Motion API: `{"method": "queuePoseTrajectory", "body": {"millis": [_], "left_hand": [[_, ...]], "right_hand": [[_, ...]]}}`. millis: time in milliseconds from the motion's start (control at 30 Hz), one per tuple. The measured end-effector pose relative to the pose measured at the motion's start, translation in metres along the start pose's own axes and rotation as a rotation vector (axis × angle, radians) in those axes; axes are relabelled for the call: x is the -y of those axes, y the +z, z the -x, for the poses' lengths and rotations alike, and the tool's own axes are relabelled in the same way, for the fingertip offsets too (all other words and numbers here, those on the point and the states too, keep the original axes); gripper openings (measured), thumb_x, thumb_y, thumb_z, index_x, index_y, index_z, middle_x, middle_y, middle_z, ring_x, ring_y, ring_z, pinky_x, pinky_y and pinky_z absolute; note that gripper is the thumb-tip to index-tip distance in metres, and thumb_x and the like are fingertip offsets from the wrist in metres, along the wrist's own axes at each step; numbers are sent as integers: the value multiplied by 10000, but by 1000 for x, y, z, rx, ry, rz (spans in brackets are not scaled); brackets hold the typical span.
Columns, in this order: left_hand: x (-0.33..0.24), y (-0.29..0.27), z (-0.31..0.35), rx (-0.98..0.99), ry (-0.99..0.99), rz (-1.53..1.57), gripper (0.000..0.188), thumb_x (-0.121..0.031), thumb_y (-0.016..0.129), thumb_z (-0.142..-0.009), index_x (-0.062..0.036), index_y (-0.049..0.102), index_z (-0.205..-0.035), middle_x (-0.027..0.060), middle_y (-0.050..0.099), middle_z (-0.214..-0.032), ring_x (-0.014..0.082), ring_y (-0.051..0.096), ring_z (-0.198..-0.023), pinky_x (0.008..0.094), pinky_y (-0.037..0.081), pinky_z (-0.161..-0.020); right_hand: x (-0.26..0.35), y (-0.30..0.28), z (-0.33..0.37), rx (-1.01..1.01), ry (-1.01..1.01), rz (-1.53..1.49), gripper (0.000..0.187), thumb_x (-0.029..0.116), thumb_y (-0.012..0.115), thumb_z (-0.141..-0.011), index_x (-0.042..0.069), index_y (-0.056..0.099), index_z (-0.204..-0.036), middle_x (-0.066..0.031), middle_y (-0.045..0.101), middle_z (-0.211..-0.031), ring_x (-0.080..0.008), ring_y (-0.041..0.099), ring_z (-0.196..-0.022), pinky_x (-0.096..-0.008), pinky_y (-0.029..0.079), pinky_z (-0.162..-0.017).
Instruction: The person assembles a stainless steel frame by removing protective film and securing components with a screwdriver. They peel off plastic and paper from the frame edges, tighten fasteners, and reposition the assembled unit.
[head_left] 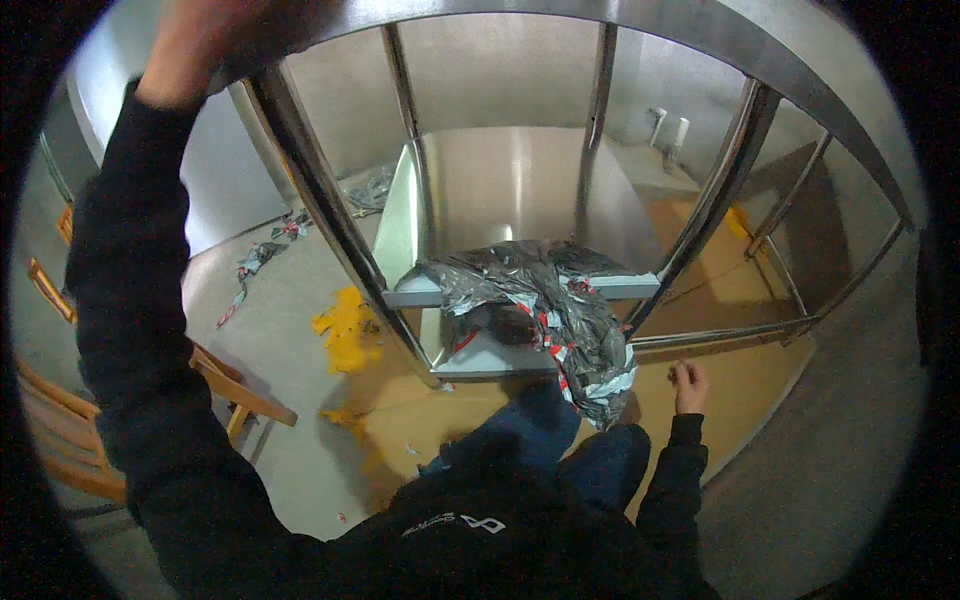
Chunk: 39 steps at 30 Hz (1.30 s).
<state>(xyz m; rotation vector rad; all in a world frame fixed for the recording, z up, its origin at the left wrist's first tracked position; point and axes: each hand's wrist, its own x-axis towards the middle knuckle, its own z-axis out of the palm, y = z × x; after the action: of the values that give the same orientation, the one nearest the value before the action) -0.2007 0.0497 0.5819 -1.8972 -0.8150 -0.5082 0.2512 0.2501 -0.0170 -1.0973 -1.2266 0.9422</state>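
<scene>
A stainless steel rack [680, 14] with upright posts stands in front of me. My left hand [205, 45] is raised to its top left corner; the picture's edge and blur hide the fingers. Low on the right, beside the rack's bottom rail, my right hand [690, 388] is apart from the metal with curled fingers. Whatever it may hold is too small to make out. Crumpled grey plastic film [590, 340] with red and white bits drapes over the front edge of the shiny lower shelf [500, 185], hanging towards my knees.
Brown cardboard [720, 290] covers the floor beneath the rack. Yellow scraps [345, 335] and torn film [258, 260] lie at the left. A wooden chair [235, 385] stands near my left arm. White pipes [680, 135] stick up by the far wall.
</scene>
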Motion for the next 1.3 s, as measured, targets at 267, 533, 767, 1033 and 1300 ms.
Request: {"method": "queuePoseTrajectory", "body": {"millis": [267,533,767,1033,1300], "left_hand": [[-138,135,142,351,-189,634,619,-261,712,-674,-24,482,-1198,185,491,-1201,348,500,-1059,420,408,-905],[-179,224,189,408,-478,610,543,-244,708,-663,-62,541,-1146,111,541,-1147,321,492,-1073,416,397,-879],[-164,240,201,150,-778,895,233,-142,582,-748,-8,623,-934,167,616,-863,346,581,-796,391,453,-696],[-171,234,201,-17,-774,847,183,-88,566,-734,30,585,-873,195,582,-771,370,570,-700,380,452,-619],[-174,232,217,-168,-744,891,143,-84,557,-743,22,573,-839,168,591,-752,349,570,-666,380,448,-609]], "right_hand": [[223,86,21,211,-940,755,405,-44,629,-666,13,564,-1062,-178,577,-1043,-341,561,-968,-377,467,-811],[243,181,5,371,-1057,1045,445,232,564,-767,169,531,-1206,-115,449,-1307,-315,422,-1204,-456,317,-1006],[269,203,-27,772,-535,253,371,263,603,-806,76,575,-1125,-113,540,-1173,-267,487,-1081,-411,372,-928],[288,215,-14,394,-5,-315,231,166,508,-866,4,594,-1007,-38,622,-901,-136,575,-786,-284,463,-704],[285,207,-4,406,-128,-360,276,216,511,-896,35,534,-1103,-52,598,-1001,-171,580,-902,-315,467,-795]]}}
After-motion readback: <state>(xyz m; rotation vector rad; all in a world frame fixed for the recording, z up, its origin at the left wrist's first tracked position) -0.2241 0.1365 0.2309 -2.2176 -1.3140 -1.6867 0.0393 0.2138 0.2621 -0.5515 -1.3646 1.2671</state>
